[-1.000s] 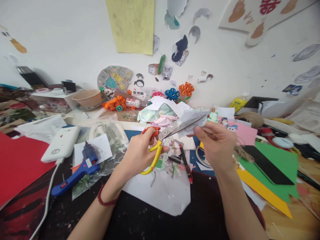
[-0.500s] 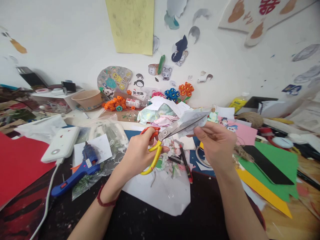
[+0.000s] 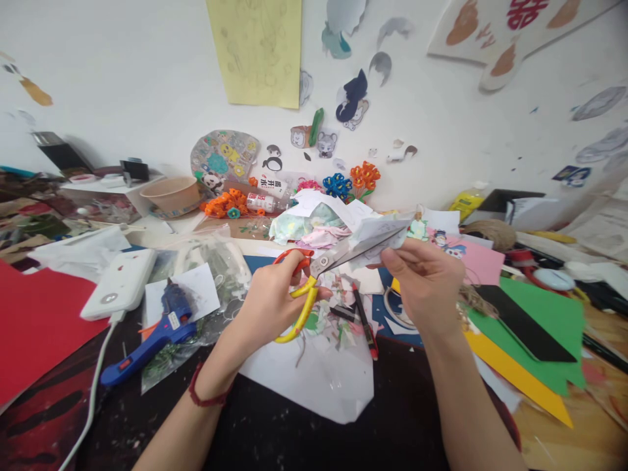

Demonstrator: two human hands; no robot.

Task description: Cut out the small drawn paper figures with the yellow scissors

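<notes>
My left hand point(image 3: 271, 297) is closed around the handles of a pair of scissors point(image 3: 309, 304), one loop orange and the other yellow. The blades point up and to the right, lying across a piece of paper point(image 3: 380, 230) with faint drawn lines. That paper is pinched between the thumb and fingers of my right hand point(image 3: 426, 282), near its right end. Part of the paper is hidden by the blades and fingers. Below the scissors, small paper scraps point(image 3: 338, 317) lie on a white sheet point(image 3: 314, 379).
A blue glue gun point(image 3: 167, 327) and a white power bank point(image 3: 119, 284) with a cable lie at left. A red and black pen point(image 3: 364, 320) rests by the scraps. Green paper point(image 3: 544, 314) lies at right. Crumpled pastel material point(image 3: 314, 222) and orange flowers point(image 3: 366, 175) stand behind.
</notes>
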